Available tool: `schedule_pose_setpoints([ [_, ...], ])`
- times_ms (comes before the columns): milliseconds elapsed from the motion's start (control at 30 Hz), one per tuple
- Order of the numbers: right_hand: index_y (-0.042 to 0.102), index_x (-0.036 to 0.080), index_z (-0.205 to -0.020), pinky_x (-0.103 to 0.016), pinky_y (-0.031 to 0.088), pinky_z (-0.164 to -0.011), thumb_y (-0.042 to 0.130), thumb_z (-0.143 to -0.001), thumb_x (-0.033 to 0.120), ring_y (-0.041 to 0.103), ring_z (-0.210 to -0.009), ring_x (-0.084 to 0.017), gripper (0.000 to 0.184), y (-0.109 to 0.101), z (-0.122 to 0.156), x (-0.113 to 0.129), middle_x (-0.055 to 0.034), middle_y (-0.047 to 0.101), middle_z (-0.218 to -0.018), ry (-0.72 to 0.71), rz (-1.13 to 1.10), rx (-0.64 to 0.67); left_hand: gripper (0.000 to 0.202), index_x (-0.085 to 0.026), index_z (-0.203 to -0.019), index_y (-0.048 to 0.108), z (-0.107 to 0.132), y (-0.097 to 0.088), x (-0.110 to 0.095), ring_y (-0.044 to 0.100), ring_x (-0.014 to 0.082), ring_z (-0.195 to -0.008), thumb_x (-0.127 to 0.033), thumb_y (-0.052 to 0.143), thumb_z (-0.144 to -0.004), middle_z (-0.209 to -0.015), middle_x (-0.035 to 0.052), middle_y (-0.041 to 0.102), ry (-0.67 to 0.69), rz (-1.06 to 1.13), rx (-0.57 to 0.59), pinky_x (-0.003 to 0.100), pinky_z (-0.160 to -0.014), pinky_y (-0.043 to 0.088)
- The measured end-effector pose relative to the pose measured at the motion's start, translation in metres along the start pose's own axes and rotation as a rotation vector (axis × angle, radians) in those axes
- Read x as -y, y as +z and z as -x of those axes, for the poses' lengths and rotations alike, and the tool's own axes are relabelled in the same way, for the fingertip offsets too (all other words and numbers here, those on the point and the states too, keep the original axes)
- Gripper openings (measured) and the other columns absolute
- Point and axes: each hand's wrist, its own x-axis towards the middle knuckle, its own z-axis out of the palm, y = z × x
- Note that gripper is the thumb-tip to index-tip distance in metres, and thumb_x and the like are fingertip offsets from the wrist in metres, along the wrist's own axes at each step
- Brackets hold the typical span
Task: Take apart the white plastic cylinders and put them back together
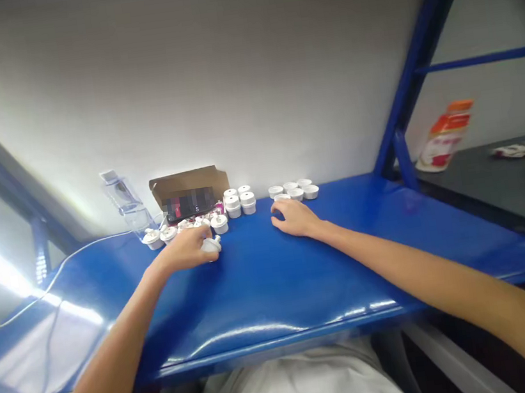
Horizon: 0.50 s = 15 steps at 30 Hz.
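Note:
My left hand (190, 248) rests on the blue table (265, 286) with its fingers curled round a small white round part (211, 246). Just beyond it stands a row of similar white parts (184, 229). My right hand (294, 218) lies palm down on the table, fingers bent, close to a cluster of low white caps (294, 190). Whether it holds anything is hidden. A stack of white caps (240, 201) stands between the two hands, further back.
An open cardboard box (190, 193) sits against the wall, with a clear plastic container (125, 198) to its left. A thin white cable (60, 274) runs over the table's left side. Blue shelf posts (412, 67) rise at right, beside an orange-and-white bag (445, 134).

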Motion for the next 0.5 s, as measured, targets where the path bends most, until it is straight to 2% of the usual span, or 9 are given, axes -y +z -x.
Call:
schedule_pose_setpoints([
  [133,0.068,0.018,-0.104,-0.035,0.047,-0.095,0.058,-0.090,0.028,0.065,-0.106,-0.025,0.019,0.001,-0.002,-0.001,-0.0096,0.071,-0.111,-0.002,0.001,-0.001,0.037,-0.024,-0.087,0.069,0.004,-0.019,0.023,0.062,0.0226,-0.070,-0.045,0.076,-0.058,-0.076,0.0024,0.068,-0.096,-0.077,0.089,0.027,-0.058,0.037],
  [300,0.067,0.019,-0.106,-0.035,0.049,-0.094,0.057,-0.090,0.027,0.065,-0.104,-0.025,0.020,0.004,0.000,-0.001,-0.0088,0.071,-0.113,-0.013,-0.050,-0.008,0.048,-0.022,-0.095,0.064,0.010,-0.043,0.049,0.065,0.0262,-0.078,-0.054,0.074,-0.060,-0.089,0.0062,0.071,-0.255,-0.180,0.194,0.030,-0.062,0.042],
  [400,0.064,0.019,-0.113,-0.036,0.049,-0.098,0.056,-0.090,0.026,0.064,-0.107,-0.024,0.025,0.004,-0.002,0.004,-0.0088,0.068,-0.117,-0.094,-0.104,-0.025,0.046,-0.019,-0.096,0.062,0.016,-0.051,0.065,0.065,0.0284,-0.083,-0.051,0.071,-0.063,-0.096,0.0098,0.072,-0.350,-0.248,0.217,0.032,-0.066,0.043],
  [500,0.058,0.018,-0.128,-0.039,0.045,-0.106,0.056,-0.089,0.025,0.059,-0.119,-0.027,0.040,0.006,-0.012,0.013,-0.0116,0.060,-0.132,-0.163,-0.116,-0.064,0.050,-0.018,-0.098,0.064,0.021,-0.054,0.088,0.065,0.0298,-0.086,-0.050,0.074,-0.061,-0.098,0.0122,0.072,-0.438,-0.260,0.212,0.033,-0.069,0.044],
])
